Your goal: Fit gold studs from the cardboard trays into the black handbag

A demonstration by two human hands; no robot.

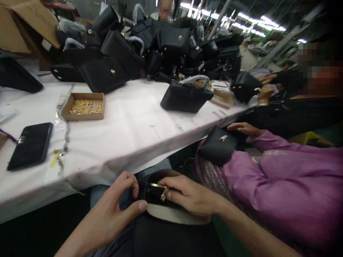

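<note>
Beside the bench (125,121), the black bag (175,233) rests on the lap (98,196), its lower part cut off. The left hand (120,198) is clamped on its rim; the right hand (187,194) (partly hidden inside) pinches the gold zipper pull (163,195).

No legible wording from where I stand. White table covering (128,132): small handwritten-looking mark (152,126) near the front edge, a thin line slanting away below it, too faint to decipher. Second, darker mark (180,128) to its right, something like a character or figure, can't tell which. Farther right, reddish smudges (219,113), blurred; print or stain, unclear. No brand, label or number readable anywhere.
</note>
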